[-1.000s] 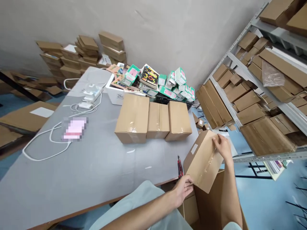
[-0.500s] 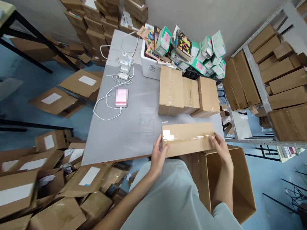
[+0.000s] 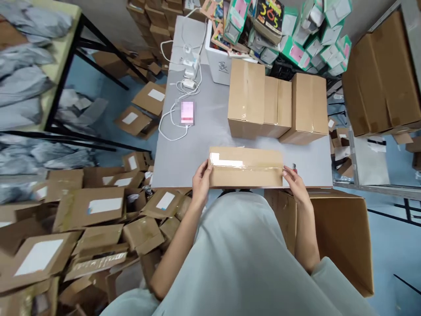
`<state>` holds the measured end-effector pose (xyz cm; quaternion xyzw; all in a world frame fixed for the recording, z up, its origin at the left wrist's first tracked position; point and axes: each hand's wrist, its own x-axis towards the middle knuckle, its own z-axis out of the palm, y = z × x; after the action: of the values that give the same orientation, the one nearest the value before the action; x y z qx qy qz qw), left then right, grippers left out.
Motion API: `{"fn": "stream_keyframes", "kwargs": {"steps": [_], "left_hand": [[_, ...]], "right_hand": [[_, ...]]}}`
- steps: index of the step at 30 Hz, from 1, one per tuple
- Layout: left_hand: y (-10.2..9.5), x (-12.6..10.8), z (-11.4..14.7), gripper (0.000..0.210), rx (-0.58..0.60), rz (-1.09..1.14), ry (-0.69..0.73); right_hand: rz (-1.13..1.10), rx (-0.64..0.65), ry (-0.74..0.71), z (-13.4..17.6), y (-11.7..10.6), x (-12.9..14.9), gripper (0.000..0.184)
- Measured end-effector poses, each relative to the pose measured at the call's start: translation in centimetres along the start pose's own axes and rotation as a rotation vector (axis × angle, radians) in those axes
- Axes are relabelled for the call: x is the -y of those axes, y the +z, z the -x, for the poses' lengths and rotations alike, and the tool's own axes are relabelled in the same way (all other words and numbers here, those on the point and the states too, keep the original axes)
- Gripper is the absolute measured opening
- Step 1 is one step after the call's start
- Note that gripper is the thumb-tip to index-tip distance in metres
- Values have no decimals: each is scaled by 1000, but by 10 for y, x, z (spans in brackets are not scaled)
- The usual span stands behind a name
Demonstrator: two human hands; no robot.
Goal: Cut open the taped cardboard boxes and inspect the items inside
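Observation:
A long taped cardboard box (image 3: 246, 169) lies level at the table's front edge, in front of my body. My left hand (image 3: 201, 181) grips its left end, thumb on the near side. At the opposite end my right hand (image 3: 295, 183) holds the box by its corner, fingers bent around the edge. Clear tape runs along the top, with a shiny patch at the left. Just beyond my right hand lies a small red and black tool (image 3: 294, 168), partly hidden. Behind the held box stand a tall carton (image 3: 246, 92) and another carton (image 3: 307, 105).
A white bin (image 3: 219, 66) of books and green-white boxes (image 3: 296, 55) line the table's back. A white cable (image 3: 171, 138) runs to a phone-like device (image 3: 187, 112) at left. A big open carton (image 3: 338, 237) stands right of me; discarded cartons (image 3: 105, 206) cover the floor at left.
My view has shifted, showing more of the left side. The box between my hands has turned slightly and lies straighter along the table edge; both hands still hold its ends.

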<state>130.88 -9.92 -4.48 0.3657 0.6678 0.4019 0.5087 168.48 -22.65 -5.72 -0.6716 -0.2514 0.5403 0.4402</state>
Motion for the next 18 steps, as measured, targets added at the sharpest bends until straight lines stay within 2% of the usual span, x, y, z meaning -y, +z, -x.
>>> {"fn": "stream_keyframes", "kwargs": {"steps": [4,7,9,13,18], "left_hand": [[-19,30,-4,45,-95,120,-173],[-25,51,-1,42,-128,47,-252],[-24,61,4,41,-115,-9,-262],[-19,64,15,50,-86,-94,-206],[-28,42,31,82,2,-112,-28]], "right_hand": [[-119,11,79,-15,-8,-52,76],[-114,39,72,-32,4,-87,89],[-102,115,16,-40,15,-99,91],[-82,205,-73,-39,24,-95,83],[-47,204,-98,-8,5,-68,79]]}}
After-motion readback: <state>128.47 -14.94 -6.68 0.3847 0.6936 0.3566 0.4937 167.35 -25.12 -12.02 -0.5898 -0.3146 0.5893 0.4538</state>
